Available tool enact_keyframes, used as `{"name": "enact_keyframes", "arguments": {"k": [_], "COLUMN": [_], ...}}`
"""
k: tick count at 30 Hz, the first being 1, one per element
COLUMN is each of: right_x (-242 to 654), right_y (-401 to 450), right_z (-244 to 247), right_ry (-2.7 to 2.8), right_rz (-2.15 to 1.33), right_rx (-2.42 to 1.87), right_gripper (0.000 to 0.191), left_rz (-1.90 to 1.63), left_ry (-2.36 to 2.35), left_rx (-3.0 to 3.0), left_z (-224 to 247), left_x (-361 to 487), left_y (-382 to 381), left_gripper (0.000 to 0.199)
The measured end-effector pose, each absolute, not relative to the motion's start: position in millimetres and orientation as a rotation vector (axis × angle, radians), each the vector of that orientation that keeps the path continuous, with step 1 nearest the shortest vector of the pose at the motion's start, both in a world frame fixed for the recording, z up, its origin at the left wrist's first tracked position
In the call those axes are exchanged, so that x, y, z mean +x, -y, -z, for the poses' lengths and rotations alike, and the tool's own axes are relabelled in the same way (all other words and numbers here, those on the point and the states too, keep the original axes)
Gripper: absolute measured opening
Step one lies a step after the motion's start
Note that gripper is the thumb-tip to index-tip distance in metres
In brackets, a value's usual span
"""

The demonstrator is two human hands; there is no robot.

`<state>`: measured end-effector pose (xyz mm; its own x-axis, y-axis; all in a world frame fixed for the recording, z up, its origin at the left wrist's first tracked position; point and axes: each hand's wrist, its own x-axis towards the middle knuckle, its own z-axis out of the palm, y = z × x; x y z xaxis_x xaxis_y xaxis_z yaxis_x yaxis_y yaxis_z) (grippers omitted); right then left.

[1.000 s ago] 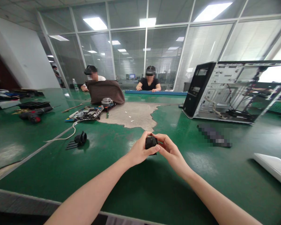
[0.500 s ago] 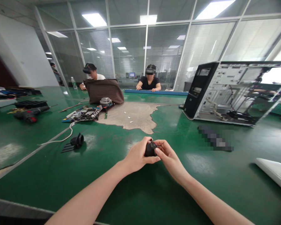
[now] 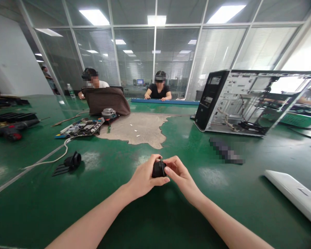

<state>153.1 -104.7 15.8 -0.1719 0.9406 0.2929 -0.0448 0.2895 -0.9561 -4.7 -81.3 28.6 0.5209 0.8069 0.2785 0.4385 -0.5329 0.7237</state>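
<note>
A small black rounded part with a raised rim [image 3: 158, 169] is held between my hands above the green table [image 3: 134, 221]; its exact kind I cannot make out. My left hand [image 3: 145, 174] wraps round it from the left, thumb below and fingers above. From the right, my right hand [image 3: 180, 173] pinches at its rim with thumb and fingertips. To the left on the table lies another black part [image 3: 74, 160], a round collar joined to flat prongs.
An open computer case [image 3: 215, 100] stands at right, with a blurred dark object [image 3: 225, 150] and a white panel [image 3: 295, 193] nearer. A circuit board [image 3: 80, 128], a cordless drill [image 3: 12, 129] and a brown cloth-covered object [image 3: 106, 100] are at left. Two people sit opposite.
The camera view has turned slightly right, so the scene sits further left. Both hands keep hold of the black part, and the right fingers have shifted a little at its rim.
</note>
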Motion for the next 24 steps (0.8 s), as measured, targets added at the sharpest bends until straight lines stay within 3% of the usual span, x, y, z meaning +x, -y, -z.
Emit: {"name": "enact_keyframes", "arguments": {"k": [12, 24], "right_x": [159.4, 157.1], "right_y": [105.6, 105.2], "right_z": [-18.3, -17.6], "right_ry": [1.612, 1.548], "right_rz": [-1.166, -1.097], "right_rx": [-0.804, -0.882], "right_gripper": [0.029, 0.016], "left_rz": [-0.842, -0.815], "left_ry": [-0.935, -1.04], "left_rx": [2.075, 2.341], "left_z": [-25.4, -30.2], "left_x": [-6.8, -9.1], "left_y": [77.3, 79.2], "left_gripper": [0.052, 0.059]}}
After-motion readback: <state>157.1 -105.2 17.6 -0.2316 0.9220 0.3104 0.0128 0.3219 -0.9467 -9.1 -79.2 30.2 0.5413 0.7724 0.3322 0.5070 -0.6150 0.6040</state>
